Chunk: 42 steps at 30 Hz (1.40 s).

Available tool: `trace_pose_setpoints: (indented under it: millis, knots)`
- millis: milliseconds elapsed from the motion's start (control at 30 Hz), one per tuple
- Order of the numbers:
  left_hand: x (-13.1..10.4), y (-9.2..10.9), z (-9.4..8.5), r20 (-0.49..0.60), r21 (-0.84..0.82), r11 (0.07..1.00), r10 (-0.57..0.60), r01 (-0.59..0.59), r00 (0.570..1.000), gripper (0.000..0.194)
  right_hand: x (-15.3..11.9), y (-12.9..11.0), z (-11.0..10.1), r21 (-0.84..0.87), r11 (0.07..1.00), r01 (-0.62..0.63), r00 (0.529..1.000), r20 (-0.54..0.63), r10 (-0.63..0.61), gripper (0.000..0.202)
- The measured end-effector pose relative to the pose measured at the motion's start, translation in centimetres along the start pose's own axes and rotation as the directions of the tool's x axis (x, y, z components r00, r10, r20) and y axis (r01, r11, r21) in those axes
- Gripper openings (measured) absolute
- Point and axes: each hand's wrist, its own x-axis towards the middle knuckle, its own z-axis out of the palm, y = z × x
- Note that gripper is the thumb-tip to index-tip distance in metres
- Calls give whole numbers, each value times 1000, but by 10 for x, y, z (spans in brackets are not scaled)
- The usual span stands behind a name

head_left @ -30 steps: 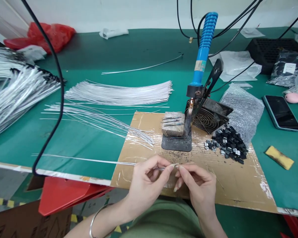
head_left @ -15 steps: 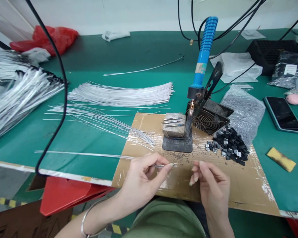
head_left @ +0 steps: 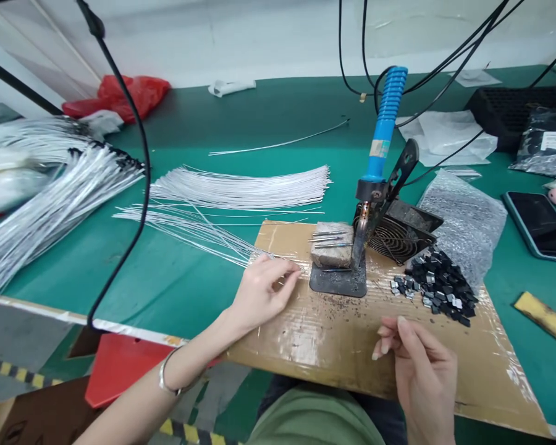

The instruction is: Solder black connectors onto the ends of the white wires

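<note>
My left hand [head_left: 266, 287] lies over the near ends of a loose group of thin white wires [head_left: 199, 232], thumb and fingertips pinched. Whether a wire is between them is hidden. My right hand [head_left: 421, 361] hovers over the front right of the cardboard sheet [head_left: 301, 343], thumb against curled fingers; what it holds, if anything, is too small to make out. Between and beyond the hands a blue-handled soldering iron [head_left: 389, 111] stands tip-down in a black holder. At its tip sits a grey block [head_left: 331, 253] with several thin metal rods on top.
Small black parts [head_left: 440, 284] are heaped at right, against bubble wrap [head_left: 466, 210]. A small fan [head_left: 393, 238] stands behind the iron. Farther right are a phone [head_left: 542, 225] and a yellow sponge [head_left: 544, 316]. A wire stack [head_left: 245, 188] and a large wire bundle [head_left: 50, 210] lie left.
My left hand has moved up and left to the loose wires; the long wire it held no longer stretches across the bench. My right hand stays curled, slightly farther right. The view has shifted.
</note>
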Motion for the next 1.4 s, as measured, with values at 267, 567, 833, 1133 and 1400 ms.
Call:
trace_pose_setpoints:
  millis: [267,567,833,1133,1400]
  knots:
    - [5,-29,0,-3,86,991,-104,104,995,14,-3,5,-8,-57,998,-28,999,38,30,17]
    - [68,-90,16,113,152,976,-174,156,978,11,-3,8,-10,-84,994,-63,998,23,65,21]
    - [102,-109,44,154,243,963,-159,119,975,29,-2,16,-17,-84,995,-53,998,29,56,20]
    - [112,-106,54,174,218,975,-79,39,982,33,-2,19,-20,-112,992,-56,998,32,60,22]
    - [123,-90,23,39,31,994,-108,107,993,16,-2,23,-24,-84,993,-85,996,8,86,23]
